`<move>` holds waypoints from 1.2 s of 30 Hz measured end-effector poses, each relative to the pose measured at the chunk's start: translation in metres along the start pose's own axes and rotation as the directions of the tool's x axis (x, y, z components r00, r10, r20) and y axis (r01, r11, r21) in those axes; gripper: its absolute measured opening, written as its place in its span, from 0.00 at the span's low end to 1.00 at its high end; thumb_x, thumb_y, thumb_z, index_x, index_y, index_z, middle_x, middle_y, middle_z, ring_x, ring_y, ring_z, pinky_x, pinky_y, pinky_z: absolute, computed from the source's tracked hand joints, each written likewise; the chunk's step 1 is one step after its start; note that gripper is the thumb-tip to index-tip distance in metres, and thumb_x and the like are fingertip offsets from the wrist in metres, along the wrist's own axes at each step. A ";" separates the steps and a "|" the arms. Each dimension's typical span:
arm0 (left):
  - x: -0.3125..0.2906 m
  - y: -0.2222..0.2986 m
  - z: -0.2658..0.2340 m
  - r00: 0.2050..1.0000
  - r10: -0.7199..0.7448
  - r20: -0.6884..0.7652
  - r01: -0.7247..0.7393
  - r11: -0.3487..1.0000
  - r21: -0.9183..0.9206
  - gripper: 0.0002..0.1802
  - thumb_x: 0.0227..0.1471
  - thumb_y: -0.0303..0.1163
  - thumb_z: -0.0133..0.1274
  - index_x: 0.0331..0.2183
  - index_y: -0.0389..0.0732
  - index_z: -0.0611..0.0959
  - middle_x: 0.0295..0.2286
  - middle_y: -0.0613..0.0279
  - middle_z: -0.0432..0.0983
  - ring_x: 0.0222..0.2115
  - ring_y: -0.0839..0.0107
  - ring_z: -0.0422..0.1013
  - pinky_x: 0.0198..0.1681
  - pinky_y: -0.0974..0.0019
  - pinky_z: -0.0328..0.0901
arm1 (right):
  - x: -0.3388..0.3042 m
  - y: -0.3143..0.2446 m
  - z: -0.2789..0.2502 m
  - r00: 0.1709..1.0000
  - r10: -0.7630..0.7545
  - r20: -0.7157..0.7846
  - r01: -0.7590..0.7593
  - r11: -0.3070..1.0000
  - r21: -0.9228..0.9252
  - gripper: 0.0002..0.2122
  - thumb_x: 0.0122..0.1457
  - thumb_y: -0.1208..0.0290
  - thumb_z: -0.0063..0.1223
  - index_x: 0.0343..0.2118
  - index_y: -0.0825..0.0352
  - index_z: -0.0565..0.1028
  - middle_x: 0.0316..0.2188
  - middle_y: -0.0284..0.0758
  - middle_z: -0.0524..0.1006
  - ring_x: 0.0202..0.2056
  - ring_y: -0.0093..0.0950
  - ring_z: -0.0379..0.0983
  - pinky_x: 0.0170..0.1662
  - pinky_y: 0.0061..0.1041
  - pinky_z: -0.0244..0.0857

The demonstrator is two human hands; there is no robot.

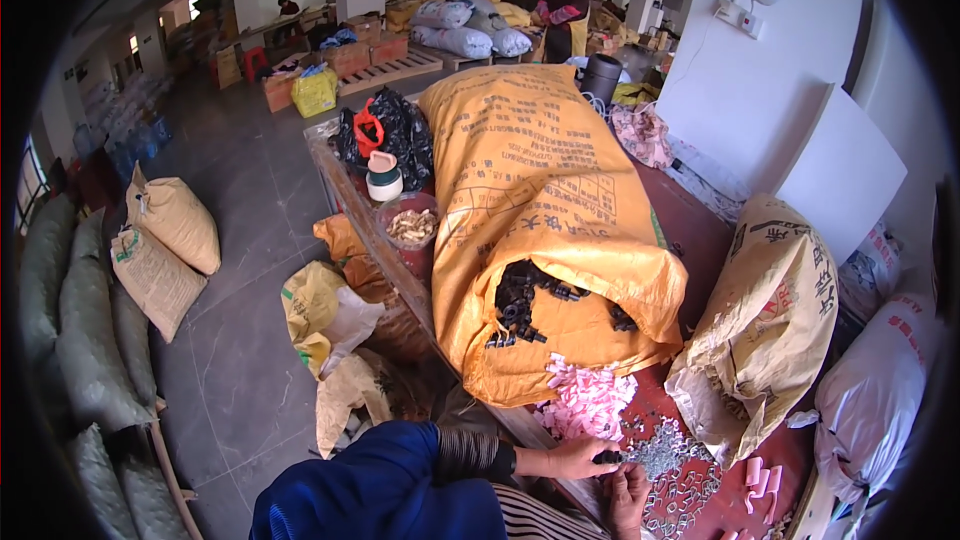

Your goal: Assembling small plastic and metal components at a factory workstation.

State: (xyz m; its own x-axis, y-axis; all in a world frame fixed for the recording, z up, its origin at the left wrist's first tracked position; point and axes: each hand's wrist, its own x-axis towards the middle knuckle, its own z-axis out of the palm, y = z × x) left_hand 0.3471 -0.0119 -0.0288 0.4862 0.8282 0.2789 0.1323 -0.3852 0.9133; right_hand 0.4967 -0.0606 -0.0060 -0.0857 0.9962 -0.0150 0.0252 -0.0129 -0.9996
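Head view — landmark, the heap of pink pieces [588,402]. On its near side, the left hand [572,459] pinches a small black part [606,457] at its fingertips, long axis roughly crosswise, one end toward the metal clips [658,452]. The right hand [628,498], farther from the heap, curls beside the part — its grip cannot be told.

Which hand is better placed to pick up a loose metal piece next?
Probably the right hand: it lies beside the loose metal pieces, while the left hand is farther off and appears to hold a black piece.
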 end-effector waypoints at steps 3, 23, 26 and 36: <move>-0.002 0.001 0.004 1.000 0.012 -0.012 -0.012 1.000 -0.007 0.14 0.42 0.34 0.50 0.31 0.35 0.71 0.23 0.54 0.70 0.25 0.63 0.68 0.30 0.66 0.61 | -0.004 -0.002 0.000 1.000 0.007 0.000 -0.007 0.999 -0.040 0.08 0.53 0.68 0.43 0.26 0.68 0.64 0.15 0.28 0.66 0.15 0.13 0.57 0.19 0.11 0.51; -0.002 0.001 0.006 0.997 -0.063 0.043 0.061 0.996 0.061 0.23 0.42 0.42 0.50 0.35 0.31 0.72 0.28 0.47 0.71 0.32 0.56 0.68 0.35 0.63 0.62 | -0.008 -0.007 -0.003 1.000 0.004 0.014 -0.003 0.999 -0.042 0.06 0.53 0.71 0.43 0.26 0.68 0.64 0.18 0.28 0.67 0.19 0.14 0.59 0.23 0.11 0.54; 0.001 0.003 0.002 0.993 -0.110 0.039 0.108 0.993 0.051 0.24 0.41 0.43 0.50 0.34 0.31 0.72 0.29 0.47 0.71 0.33 0.57 0.68 0.36 0.63 0.62 | -0.004 -0.005 -0.001 0.998 -0.055 -0.020 0.054 0.997 -0.052 0.06 0.53 0.72 0.43 0.25 0.69 0.64 0.18 0.28 0.67 0.20 0.14 0.60 0.24 0.12 0.55; -0.007 0.001 0.007 0.998 -0.060 -0.029 0.061 0.997 0.044 0.20 0.42 0.38 0.50 0.32 0.31 0.72 0.23 0.49 0.71 0.26 0.66 0.70 0.30 0.67 0.62 | -0.010 0.006 -0.003 0.999 -0.031 0.018 0.032 0.998 -0.061 0.05 0.53 0.73 0.42 0.25 0.69 0.64 0.19 0.28 0.67 0.20 0.15 0.60 0.25 0.13 0.56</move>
State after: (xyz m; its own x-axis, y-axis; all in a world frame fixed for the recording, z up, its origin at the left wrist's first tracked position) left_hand 0.3501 -0.0208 -0.0321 0.4519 0.8614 0.2319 0.1999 -0.3511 0.9147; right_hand 0.5002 -0.0706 -0.0117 -0.1045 0.9944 0.0152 0.0827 0.0240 -0.9963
